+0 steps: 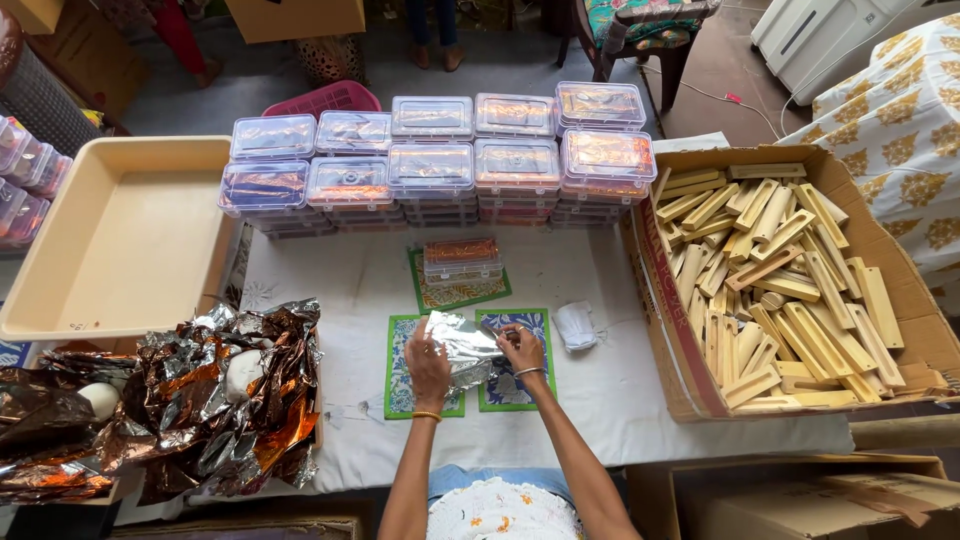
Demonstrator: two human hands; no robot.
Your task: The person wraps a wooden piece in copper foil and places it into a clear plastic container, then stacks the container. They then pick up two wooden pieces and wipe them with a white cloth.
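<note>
Wrapping step: left hand [428, 352] and right hand [521, 347] are both gripping the silver foil sheet [462, 343], folding it just in front of the small lidded box [461, 260]; judged next, tight creasing is needing steady pinches

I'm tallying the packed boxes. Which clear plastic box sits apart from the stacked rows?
The single clear box on the green patterned mat, nearest the hands; all the others stand stacked in rows behind it.

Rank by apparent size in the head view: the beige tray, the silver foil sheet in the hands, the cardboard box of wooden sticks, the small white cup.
1. cardboard box
2. beige tray, somewhat smaller
3. silver foil sheet
4. small white cup
</note>
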